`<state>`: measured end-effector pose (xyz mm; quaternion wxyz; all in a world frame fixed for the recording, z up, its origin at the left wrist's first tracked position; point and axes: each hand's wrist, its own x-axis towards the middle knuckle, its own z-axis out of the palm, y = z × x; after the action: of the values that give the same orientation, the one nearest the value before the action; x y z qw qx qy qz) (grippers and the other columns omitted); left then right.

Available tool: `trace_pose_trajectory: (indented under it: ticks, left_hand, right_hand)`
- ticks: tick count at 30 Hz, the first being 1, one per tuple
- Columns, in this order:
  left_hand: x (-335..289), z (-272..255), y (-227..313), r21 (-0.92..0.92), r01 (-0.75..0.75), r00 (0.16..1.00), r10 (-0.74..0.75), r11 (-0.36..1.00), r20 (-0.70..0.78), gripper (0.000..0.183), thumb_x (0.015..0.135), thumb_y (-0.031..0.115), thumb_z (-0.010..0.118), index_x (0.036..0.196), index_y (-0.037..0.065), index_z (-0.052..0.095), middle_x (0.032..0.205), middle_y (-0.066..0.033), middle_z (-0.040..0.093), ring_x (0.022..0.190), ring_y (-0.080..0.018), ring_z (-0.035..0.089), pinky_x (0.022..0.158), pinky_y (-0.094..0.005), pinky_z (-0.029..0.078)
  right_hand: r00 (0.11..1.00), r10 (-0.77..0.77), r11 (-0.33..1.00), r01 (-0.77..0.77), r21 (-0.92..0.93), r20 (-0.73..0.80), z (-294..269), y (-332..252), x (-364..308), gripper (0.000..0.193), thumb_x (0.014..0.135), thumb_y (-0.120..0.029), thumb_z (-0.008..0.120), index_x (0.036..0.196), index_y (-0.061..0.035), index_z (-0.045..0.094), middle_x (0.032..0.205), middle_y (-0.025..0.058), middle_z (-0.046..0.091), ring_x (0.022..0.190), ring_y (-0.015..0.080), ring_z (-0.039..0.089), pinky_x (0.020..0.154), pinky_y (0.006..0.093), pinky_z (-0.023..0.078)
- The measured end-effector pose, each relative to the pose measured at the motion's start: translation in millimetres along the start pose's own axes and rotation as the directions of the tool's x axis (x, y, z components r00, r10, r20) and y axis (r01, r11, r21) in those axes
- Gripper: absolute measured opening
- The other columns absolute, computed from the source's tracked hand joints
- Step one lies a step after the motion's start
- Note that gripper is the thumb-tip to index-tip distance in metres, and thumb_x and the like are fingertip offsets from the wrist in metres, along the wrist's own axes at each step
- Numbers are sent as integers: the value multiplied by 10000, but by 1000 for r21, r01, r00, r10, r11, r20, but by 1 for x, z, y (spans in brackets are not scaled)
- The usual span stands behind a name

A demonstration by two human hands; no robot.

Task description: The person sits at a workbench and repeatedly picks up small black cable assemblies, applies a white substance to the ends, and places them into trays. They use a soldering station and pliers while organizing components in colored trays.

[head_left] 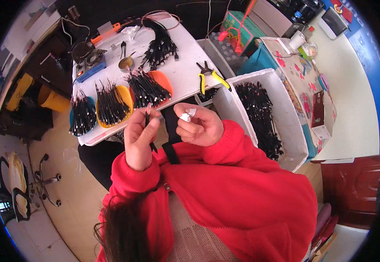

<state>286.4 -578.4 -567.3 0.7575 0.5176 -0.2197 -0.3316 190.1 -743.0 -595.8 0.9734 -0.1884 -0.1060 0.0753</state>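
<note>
In front of me, just off the table's near edge, my left hand [138,137] pinches a short black cable [147,118] with pinkish bare-looking wire ends pointing up. My right hand [203,128] is closed on a small white crumpled tissue [185,116], a little to the right of the cable and apart from it. Bundles of similar black cables fan out over a teal bowl [71,118], a yellow bowl [129,105] and an orange bowl [163,83] along that edge. Yellow-handled wire strippers [212,77] lie at the table's right edge.
The white table [185,39] also holds a blue device [92,70], a small metal pan [126,63] and a larger heap of black cables [159,48]. To the right stands a white foam box [292,126] with many black cables [260,118]. An office chair base [46,177] is at left.
</note>
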Motion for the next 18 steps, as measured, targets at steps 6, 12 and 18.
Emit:
trace_pose_trajectory:
  ticks: [6, 12, 18]
  left_hand:
    - [-3, 7, 7, 89, -14, 999, 9, 996, 53, 128, 896, 103, 622, 977, 13, 579, 769, 69, 472, 643, -15, 375, 570, -164, 300]
    - [-6, 5, 7, 163, -6, 993, -13, 987, 113, 107, 890, 84, 636, 941, -1, 598, 801, 52, 521, 712, -5, 414, 627, -151, 348]
    - [-4, -1, 0, 292, -59, 993, 26, 955, 116, 56, 886, 27, 605, 889, -28, 618, 781, 56, 535, 699, 1, 425, 586, -153, 358]
  right_hand:
    - [985, -107, 919, 46, -392, -134, 11, 2, 2, 135, 934, -190, 475, 911, -59, 495, 593, -24, 380, 514, 66, 322, 494, 212, 247]
    - [965, -145, 829, -2, -559, -218, 16, 3, 4, 145, 927, -185, 492, 885, -45, 494, 632, -20, 405, 523, 64, 327, 500, 202, 257]
    - [977, -51, 830, -74, -553, -208, 8, 0, 5, 162, 917, -196, 502, 875, -40, 509, 673, -11, 444, 532, 65, 342, 496, 206, 265]
